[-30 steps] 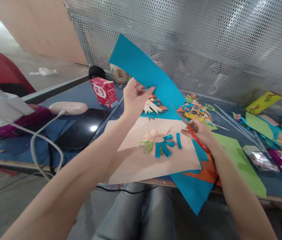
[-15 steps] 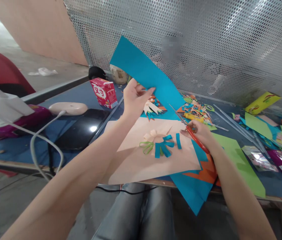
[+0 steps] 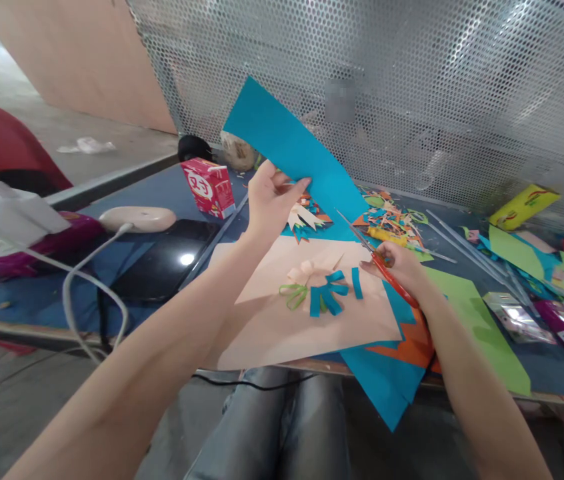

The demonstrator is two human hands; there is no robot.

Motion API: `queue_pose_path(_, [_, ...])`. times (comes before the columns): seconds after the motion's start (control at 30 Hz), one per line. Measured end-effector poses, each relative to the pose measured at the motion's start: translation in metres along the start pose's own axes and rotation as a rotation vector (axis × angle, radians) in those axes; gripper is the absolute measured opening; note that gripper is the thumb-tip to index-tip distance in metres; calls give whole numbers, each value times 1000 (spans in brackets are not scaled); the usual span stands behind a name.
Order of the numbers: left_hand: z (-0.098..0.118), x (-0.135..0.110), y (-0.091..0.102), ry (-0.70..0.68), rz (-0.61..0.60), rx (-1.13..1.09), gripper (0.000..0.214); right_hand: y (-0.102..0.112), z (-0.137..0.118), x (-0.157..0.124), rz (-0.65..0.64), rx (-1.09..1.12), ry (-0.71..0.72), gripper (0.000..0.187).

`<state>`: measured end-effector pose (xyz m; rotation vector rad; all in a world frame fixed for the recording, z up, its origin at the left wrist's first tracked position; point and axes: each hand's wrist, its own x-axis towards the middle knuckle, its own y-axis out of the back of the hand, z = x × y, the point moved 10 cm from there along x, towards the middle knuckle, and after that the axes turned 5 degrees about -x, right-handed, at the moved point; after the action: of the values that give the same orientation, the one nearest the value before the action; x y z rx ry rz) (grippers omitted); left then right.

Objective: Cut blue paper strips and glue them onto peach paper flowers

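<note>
My left hand (image 3: 275, 197) pinches the lower edge of a wide strip of blue paper (image 3: 297, 143), which is raised and slants down to the right. Closed around the handles of orange scissors (image 3: 387, 272) is my right hand (image 3: 399, 263). The scissor blades point up and left, at the strip's lower right end; whether they touch it I cannot tell. Below both hands lies a pale peach sheet (image 3: 267, 333). On that sheet is a ring of paper loops, with peach, green (image 3: 293, 293) and blue pieces (image 3: 332, 293), and a loose blue strip (image 3: 357, 283) beside it.
A heap of paper scraps (image 3: 397, 217) lies by the perforated metal panel (image 3: 412, 100). To the left are a red box (image 3: 208, 187), a black phone (image 3: 167, 260) and white cables (image 3: 69, 300). Green sheets (image 3: 482, 327) and a yellow box (image 3: 525, 207) are at right.
The blue paper strip's upper end has shifted slightly right and down. Both hands hold nearly the same places, still gripping the paper and the scissors.
</note>
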<state>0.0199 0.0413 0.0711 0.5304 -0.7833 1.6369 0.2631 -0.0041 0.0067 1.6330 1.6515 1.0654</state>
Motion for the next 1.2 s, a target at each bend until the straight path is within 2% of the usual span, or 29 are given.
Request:
queue_pose_path(0.8, [-9,0,1,66,-2,-5,36,0,0,1,6,-54,31,42])
queue_pose_path(1.2, [-5,-1,2,104,30,-39,31,1,-1,1,-3,-38,34,40])
